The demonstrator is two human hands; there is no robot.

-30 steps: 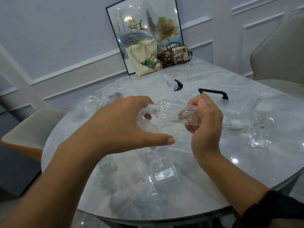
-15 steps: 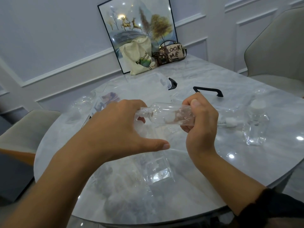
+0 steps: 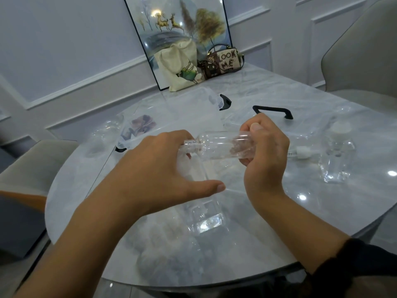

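Observation:
My right hand (image 3: 266,160) grips the base of a small clear round bottle (image 3: 221,147), held level above the table with its open threaded neck pointing left. My left hand (image 3: 154,175) is at that neck, fingers curled behind it and thumb stretched out to the right. A clear square bottle (image 3: 206,220) reaches down from between that thumb and the fingers. Its top is hidden by the hand, and it seems to be held there. The round bottle's mouth is right above it.
The round marble table (image 3: 300,222) carries a capped clear bottle (image 3: 337,160), a white pump piece (image 3: 301,152), clear pouches with black handles (image 3: 272,110), a tote bag (image 3: 180,69), a handbag (image 3: 223,63) and a framed picture (image 3: 178,24). Chairs stand at right (image 3: 365,61) and left (image 3: 28,164).
Both hands keep their holds and pose. Only the view shifts slightly, and the round bottle stays level at the left hand's fingers.

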